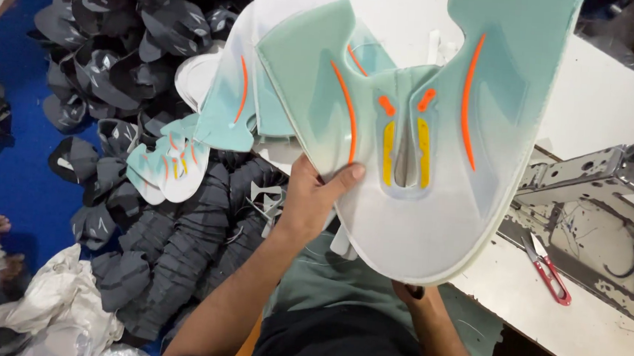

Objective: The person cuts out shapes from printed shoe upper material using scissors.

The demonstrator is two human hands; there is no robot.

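1. Desk [615, 101]: white top, running from the upper middle to the right edge of the view. A grey metal sewing machine bed [586, 216] sits in its right part, paint worn. White strip at the far right edge, kind unclear.
2. Floor [24, 175]: blue, on the left. A large heap of dark grey cut pieces [159, 242] covers much of it, stacked in rows near the person's knees. White crumpled cloth [59, 309] at the lower left corner.
3. Shoe upper [421, 155]: large flat piece, mint fading to white, orange stripes, two yellow bars beside a centre slot. Held up in the air over the near desk edge, not lying on it.
4. More mint uppers [218, 113] fan out behind it, and a few [167, 165] lie on the grey heap. Judging by that, a batch is partly handled; the grey heap looks untouched.
5. Left hand [316, 196]: closed on the upper's lower left edge, thumb on its face.
6. Right hand [416, 290]: mostly hidden under the upper's bottom edge; grip cannot be told.
7. Red-handled thread snips [546, 269] lie on the desk beside the machine bed.
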